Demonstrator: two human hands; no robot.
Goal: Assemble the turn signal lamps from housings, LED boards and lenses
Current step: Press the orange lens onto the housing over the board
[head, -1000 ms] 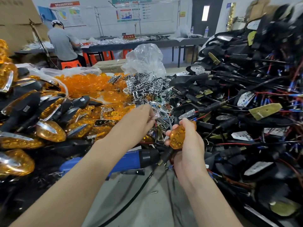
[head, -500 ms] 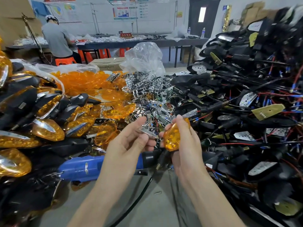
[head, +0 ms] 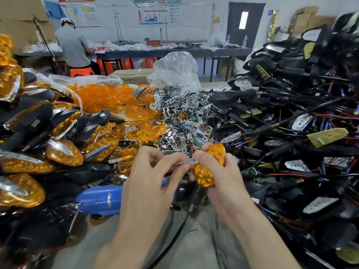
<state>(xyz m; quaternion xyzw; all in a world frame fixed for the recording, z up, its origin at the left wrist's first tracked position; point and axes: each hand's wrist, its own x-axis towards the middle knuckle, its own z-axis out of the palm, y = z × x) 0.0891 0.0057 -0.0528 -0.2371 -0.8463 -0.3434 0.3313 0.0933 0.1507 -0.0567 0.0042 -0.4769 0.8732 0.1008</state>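
Both hands, the left (head: pixel 153 179) and the right (head: pixel 223 183), are bare: no gloves, rings or watch. The forearms show no sleeves; fingernails are short.

No text can be read clearly. Blurred white characters are seen on a small red sign (head: pixel 153 42) standing on the far table (head: pixel 174 52); the wall posters (head: pixel 155 11) are illegible.
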